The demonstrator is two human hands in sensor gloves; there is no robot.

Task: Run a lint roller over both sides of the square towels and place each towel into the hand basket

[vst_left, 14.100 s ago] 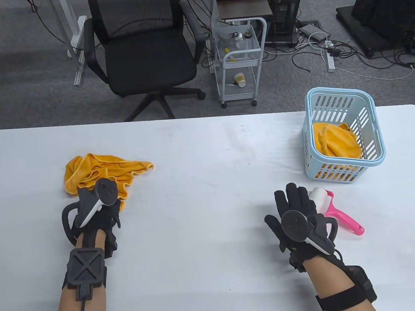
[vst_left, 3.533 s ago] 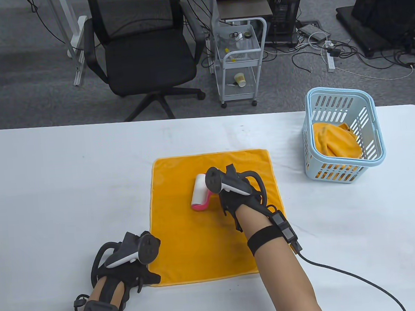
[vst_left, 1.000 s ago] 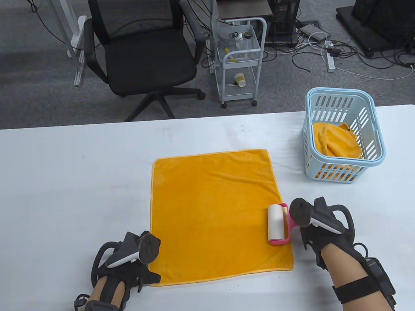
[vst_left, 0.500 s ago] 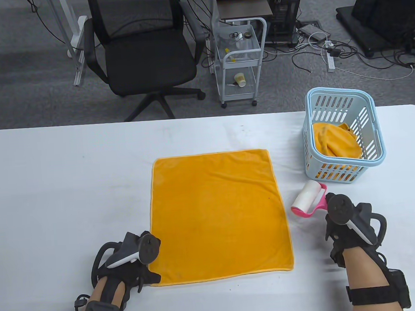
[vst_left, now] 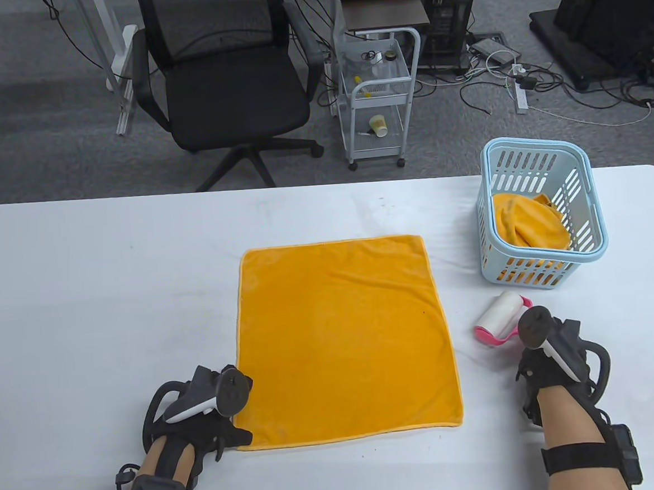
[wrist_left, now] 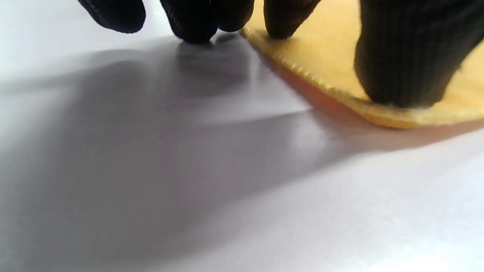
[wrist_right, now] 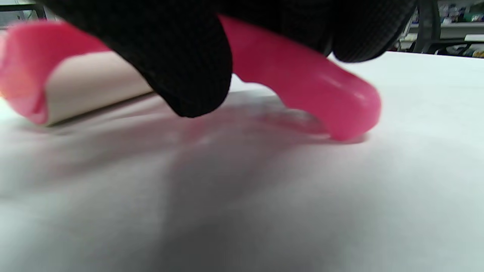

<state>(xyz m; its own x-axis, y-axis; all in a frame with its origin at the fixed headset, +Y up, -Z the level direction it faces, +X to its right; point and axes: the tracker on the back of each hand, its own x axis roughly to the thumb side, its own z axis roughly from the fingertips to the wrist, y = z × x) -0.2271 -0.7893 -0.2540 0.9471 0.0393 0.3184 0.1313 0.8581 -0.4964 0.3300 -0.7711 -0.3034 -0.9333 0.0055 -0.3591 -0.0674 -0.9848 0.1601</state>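
Observation:
An orange square towel lies flat in the middle of the white table. My left hand presses its near left corner. In the left wrist view the thumb rests on top of the towel, and the other fingertips touch the table beside it. My right hand grips the pink handle of the lint roller, which is down on the table right of the towel. In the right wrist view the handle touches the table at its end, and the fingers curl over it.
A light blue hand basket stands at the back right, just beyond the roller, with another orange towel inside. Beyond the table's far edge stand an office chair and a small white cart.
My right hand carried the lint roller off the towel's right edge and set it on the table near the basket. The left hand and the towel have not moved.

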